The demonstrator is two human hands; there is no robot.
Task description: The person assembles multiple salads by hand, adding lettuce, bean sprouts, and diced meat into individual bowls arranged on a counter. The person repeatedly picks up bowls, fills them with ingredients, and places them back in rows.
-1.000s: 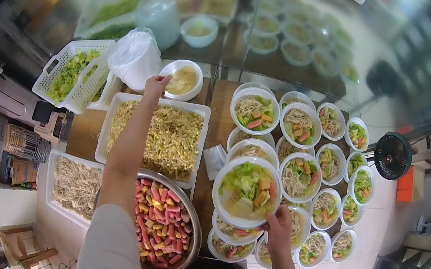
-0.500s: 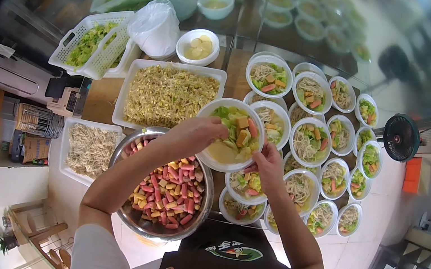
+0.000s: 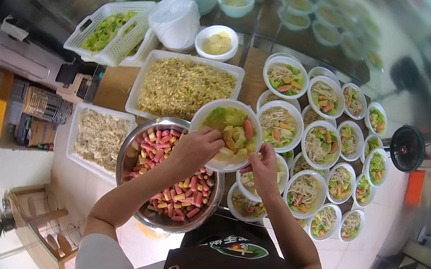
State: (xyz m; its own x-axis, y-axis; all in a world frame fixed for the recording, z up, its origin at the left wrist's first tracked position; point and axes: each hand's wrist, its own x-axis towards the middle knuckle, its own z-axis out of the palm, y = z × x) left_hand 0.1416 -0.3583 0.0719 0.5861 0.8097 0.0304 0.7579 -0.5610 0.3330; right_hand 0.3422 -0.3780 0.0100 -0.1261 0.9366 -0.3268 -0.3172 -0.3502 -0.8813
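My right hand [image 3: 265, 168] grips the right rim of a white plastic bowl [image 3: 197, 113], thumb at the edge and fingers below. In the bowl lie green lettuce leaves [image 3: 233, 118], a pink sausage piece [image 3: 249, 129], yellow-brown chunks and pale slices. My left hand [image 3: 202, 148] reaches over the bowl's near-left rim, fingers curled together at the food; whatever they pinch is hidden. Under my left forearm stands a steel basin [image 3: 214, 202] of pink sausage pieces [image 3: 181, 200] and yellow chunks.
Many filled white bowls [image 3: 305, 194] crowd the right side, some stacked. Around the left are a tray of bean sprouts [image 3: 186, 87], a tray of pale shreds [image 3: 97, 140], a lettuce basket [image 3: 108, 31], bagged white containers [image 3: 175, 19] and a bowl of pale slices [image 3: 217, 43]. A fan [image 3: 407, 148] stands right.
My left hand has drawn back from the middle of the bowl toward its near-left side. The chunks and lettuce inside have shifted. The whole view has swung slightly.
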